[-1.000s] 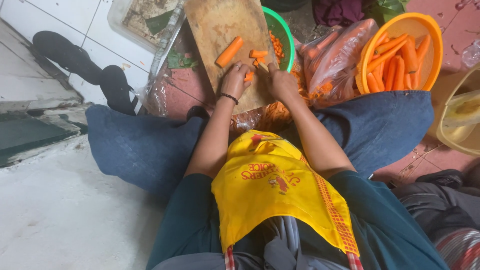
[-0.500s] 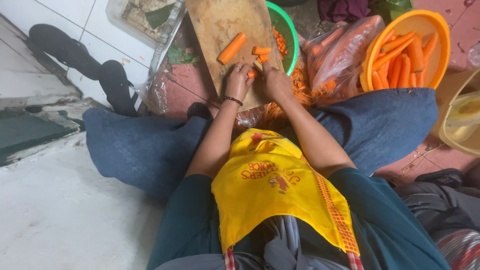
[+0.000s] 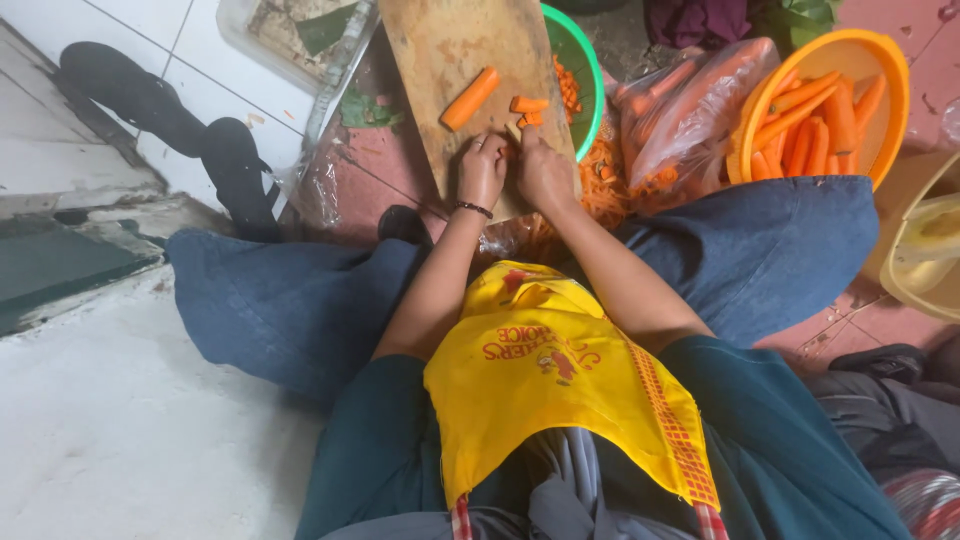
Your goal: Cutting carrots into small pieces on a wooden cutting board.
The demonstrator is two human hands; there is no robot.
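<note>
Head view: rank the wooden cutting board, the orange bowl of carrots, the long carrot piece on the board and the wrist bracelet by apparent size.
1. wooden cutting board
2. orange bowl, a little smaller as seen
3. long carrot piece
4. wrist bracelet, smallest

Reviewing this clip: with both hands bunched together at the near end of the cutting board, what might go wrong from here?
1. The left hand and right hand almost touch over small carrot pieces; any blade is hidden, so a nicked finger seems possible.
2. The cutting board lies partly over the green bowl, so it may tip or slide under pressure.
3. The long carrot piece lies loose and might roll off.
</note>
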